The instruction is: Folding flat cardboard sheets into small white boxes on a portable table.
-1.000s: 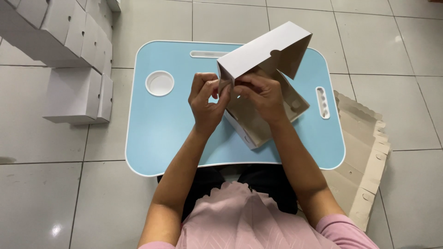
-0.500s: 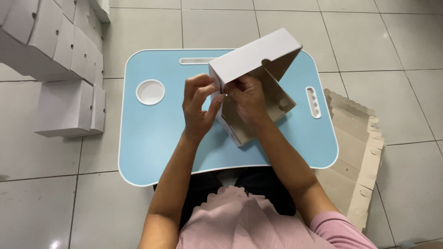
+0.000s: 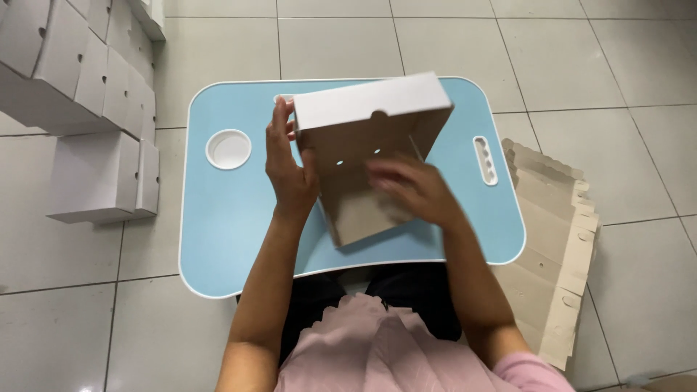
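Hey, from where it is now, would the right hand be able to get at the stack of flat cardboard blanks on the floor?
Probably yes. The right hand is blurred over the open box, apparently holding nothing, and the flat cardboard blanks lie beside the blue lap table on that side, nothing between.

A: Counts, quick. Hands?
B: 2, left hand [image 3: 289, 170] and right hand [image 3: 412, 190], both on 1 open cardboard box [image 3: 363, 152].
A: Tables?
B: 1 blue lap table [image 3: 232, 225], with 1 round cup hole [image 3: 229, 149] and 1 slot [image 3: 485, 160].
A: Finished boxes?
B: 1 stack of white boxes [image 3: 80, 94] at left; can't count them exactly, edges overlap.
A: Flats?
B: 1 pile of flat cardboard [image 3: 559, 239] at right, sheet count unclear.
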